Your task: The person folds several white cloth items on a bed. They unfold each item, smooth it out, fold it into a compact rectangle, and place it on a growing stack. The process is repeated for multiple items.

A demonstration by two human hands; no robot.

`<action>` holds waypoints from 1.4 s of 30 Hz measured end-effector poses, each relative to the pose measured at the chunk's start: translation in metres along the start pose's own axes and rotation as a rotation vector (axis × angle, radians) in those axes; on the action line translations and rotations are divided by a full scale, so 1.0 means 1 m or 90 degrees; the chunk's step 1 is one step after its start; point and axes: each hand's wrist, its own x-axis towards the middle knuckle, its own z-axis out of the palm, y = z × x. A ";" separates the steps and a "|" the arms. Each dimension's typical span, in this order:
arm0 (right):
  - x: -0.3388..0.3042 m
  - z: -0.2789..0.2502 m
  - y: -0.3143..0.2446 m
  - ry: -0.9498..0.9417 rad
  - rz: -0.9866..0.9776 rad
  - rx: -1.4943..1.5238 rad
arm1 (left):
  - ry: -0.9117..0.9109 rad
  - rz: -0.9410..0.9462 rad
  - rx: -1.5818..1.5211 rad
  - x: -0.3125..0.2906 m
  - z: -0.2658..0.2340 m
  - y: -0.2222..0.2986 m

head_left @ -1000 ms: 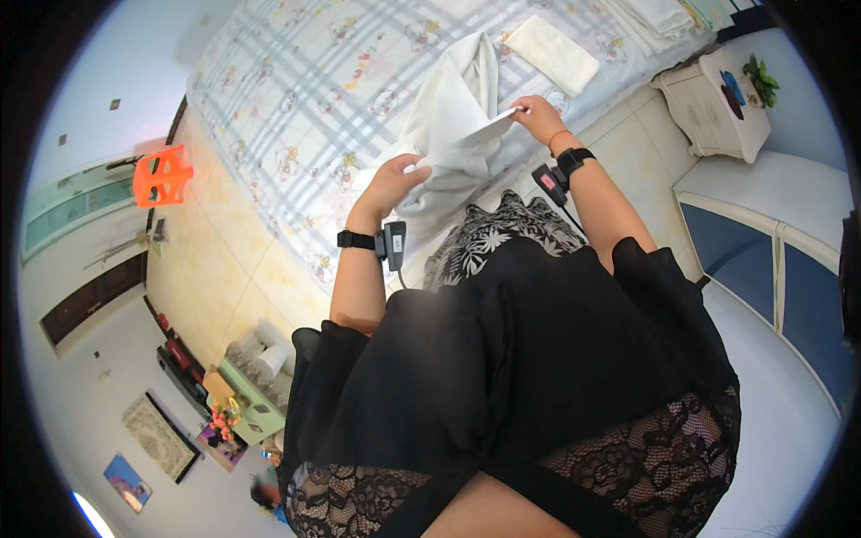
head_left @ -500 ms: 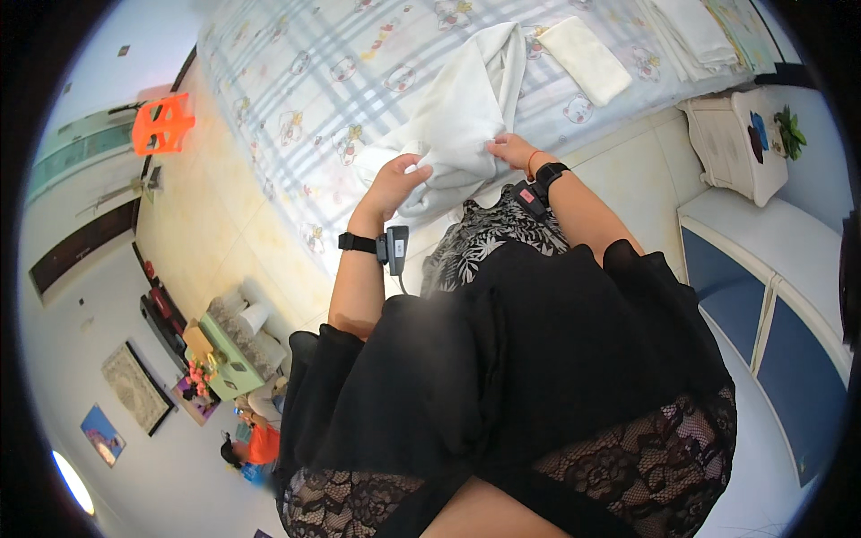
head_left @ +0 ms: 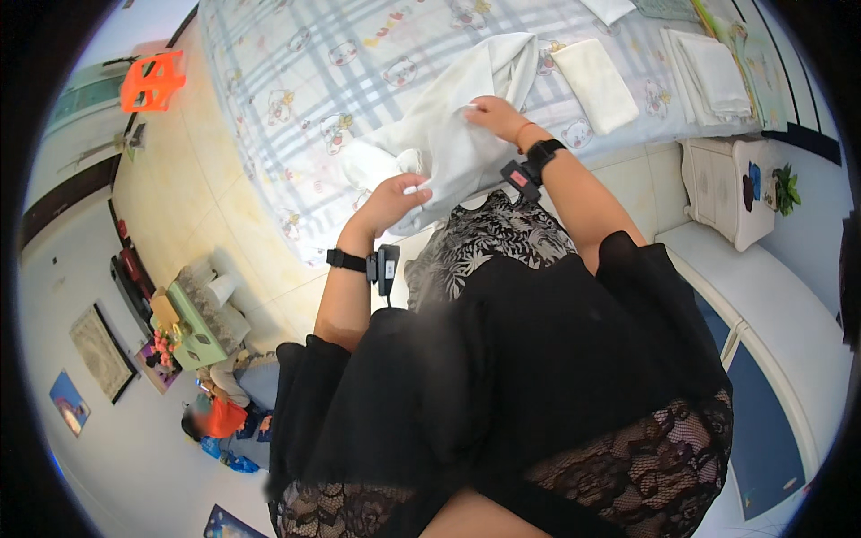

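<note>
A rumpled white cloth (head_left: 457, 148) lies across the near edge of a bed, partly bunched and folded over itself. Whether it is a garment or a sheet, I cannot tell. At its lower left side, my left hand (head_left: 391, 204) pinches the fabric between thumb and fingers. My right hand (head_left: 497, 121) grips a fold higher up on the right, with the fingers closed on it. Just right of the cloth lies a flat, neatly folded cream cloth (head_left: 598, 86), touched by neither hand.
The bed's checked sheet (head_left: 341, 99) has cartoon animals. Folded white cloths (head_left: 704, 76) lie at the bed's right end. A white bedside cabinet (head_left: 717, 188) and a low blue-fronted cabinet (head_left: 762, 421) stand to the right. An orange stool (head_left: 152, 81) and a seated person (head_left: 224, 417) are left.
My right hand has moved up and slightly left, drawing a fold of the white cloth with it. My left hand stays on the lower left side. The view has shifted a little.
</note>
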 end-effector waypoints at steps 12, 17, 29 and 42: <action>0.042 0.052 0.044 -0.249 0.027 -0.061 | 0.005 0.014 0.047 -0.011 0.025 0.002; 0.027 0.028 0.054 -0.161 0.114 0.133 | 0.022 0.024 0.088 -0.014 0.025 0.000; -0.089 -0.070 0.002 0.153 0.012 0.285 | 0.128 0.153 0.005 0.002 -0.009 0.027; -0.182 -0.020 -0.068 0.408 0.045 0.201 | 0.078 0.382 0.020 -0.045 -0.047 0.068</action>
